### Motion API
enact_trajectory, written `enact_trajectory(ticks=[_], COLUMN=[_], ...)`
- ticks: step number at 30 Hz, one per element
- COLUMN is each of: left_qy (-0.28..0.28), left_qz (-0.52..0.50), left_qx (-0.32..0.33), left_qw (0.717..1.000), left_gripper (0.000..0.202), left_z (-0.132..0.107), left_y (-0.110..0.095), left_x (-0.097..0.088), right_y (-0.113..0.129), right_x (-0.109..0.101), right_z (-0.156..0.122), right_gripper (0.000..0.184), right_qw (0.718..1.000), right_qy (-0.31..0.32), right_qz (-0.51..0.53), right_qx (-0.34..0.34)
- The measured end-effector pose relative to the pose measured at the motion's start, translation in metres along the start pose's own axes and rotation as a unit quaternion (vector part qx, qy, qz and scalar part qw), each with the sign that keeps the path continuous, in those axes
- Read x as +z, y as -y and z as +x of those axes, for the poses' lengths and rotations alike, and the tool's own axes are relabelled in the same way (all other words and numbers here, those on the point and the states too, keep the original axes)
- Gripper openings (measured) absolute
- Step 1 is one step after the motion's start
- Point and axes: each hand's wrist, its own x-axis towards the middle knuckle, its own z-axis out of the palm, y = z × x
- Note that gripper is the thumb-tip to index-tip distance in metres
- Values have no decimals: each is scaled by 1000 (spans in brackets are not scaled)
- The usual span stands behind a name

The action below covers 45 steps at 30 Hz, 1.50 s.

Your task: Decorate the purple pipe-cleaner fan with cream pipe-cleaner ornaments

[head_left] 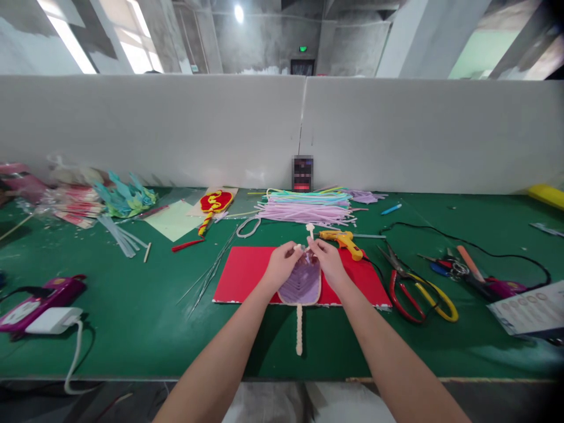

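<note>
A purple hand fan [300, 286] with a cream edge lies on a red board [247, 264], its twisted cream handle [299, 335] pointing towards me. Both hands are over the top of the fan. My right hand [331, 263] is closed in a pinch on a cream pipe cleaner piece [310, 228], whose flower-like tip sticks up past the fingers. Beside it, my left hand [282, 264] also pinches, with a small pale bit showing at the fingertips; its kind cannot be made out. My fingers hide part of the fan's upper end.
Behind the board lies a pile of pipe cleaners [304, 210]. An orange glue gun [346, 239] and red-and-yellow-handled snips [408, 285] are at the right. A red-and-yellow fan [215, 202], green paper [174, 220] and thin wires [214, 270] lie left. A purple power strip [66, 289] sits at the far left.
</note>
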Motion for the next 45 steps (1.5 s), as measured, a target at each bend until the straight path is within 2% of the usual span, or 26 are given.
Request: enact_trajectory(ticks=[3, 5, 8, 11, 14, 17, 21, 23, 25, 27, 28, 31, 33, 36, 41, 45], left_qy=[44, 64, 106, 121, 110, 90, 11, -38, -111, -166, -154, -48, -14, -13, -16, -78], left_qz=[-105, -125, -101, -45, -29, -100, -145, -103, -6, 98, 142, 250, 283, 271, 114, 99], left_qx=[-32, -40, -41, -8, 13, -24, -56, -28, -4, -24, -34, -53, -56, -67, -102, -75], left_qw=[993, 989, 988, 992, 993, 991, 988, 994, 994, 981, 977, 966, 957, 960, 988, 989], left_gripper=[25, 25, 23, 22, 23, 33, 40, 36, 26, 16, 16, 26, 28, 27, 27, 18], left_z=[3, 3, 2, 0, -2, -2, 2, 6, 9, 11, 11, 11, 11, 10, 11, 14], left_y=[2, 2, 1, -1, -3, -3, 1, 6, 12, 19, 22, 29, 31, 32, 36, 30], left_x=[-1, -2, -1, 0, 2, 3, 2, -3, -13, -25, -31, -43, -45, -43, -39, -39], right_y=[1, 2, 2, 3, 2, 2, 5, 6, 6, 4, 3, 0, -1, 0, 2, 5], right_x=[1, 0, -2, -3, -4, -3, -3, -4, -4, -6, -6, -6, -6, -6, -11, -10], right_z=[0, 1, 2, 4, 4, 3, 2, 2, 2, 3, 3, 5, 5, 5, 5, 2], right_gripper=[39, 40, 44, 45, 44, 43, 40, 40, 41, 41, 41, 39, 37, 37, 36, 32], right_qw=[998, 995, 993, 992, 991, 990, 986, 985, 985, 984, 983, 980, 981, 988, 997, 998], right_qy=[0, -20, -33, -26, -35, -54, -61, -66, -70, -66, -59, -33, -25, -27, -14, 26], right_qz=[58, 92, 117, 124, 126, 130, 152, 157, 159, 167, 175, 198, 192, 154, 73, -17], right_qx=[20, 23, 13, 2, 0, -1, -1, -1, 1, 3, 3, 0, -4, -10, -25, -60])
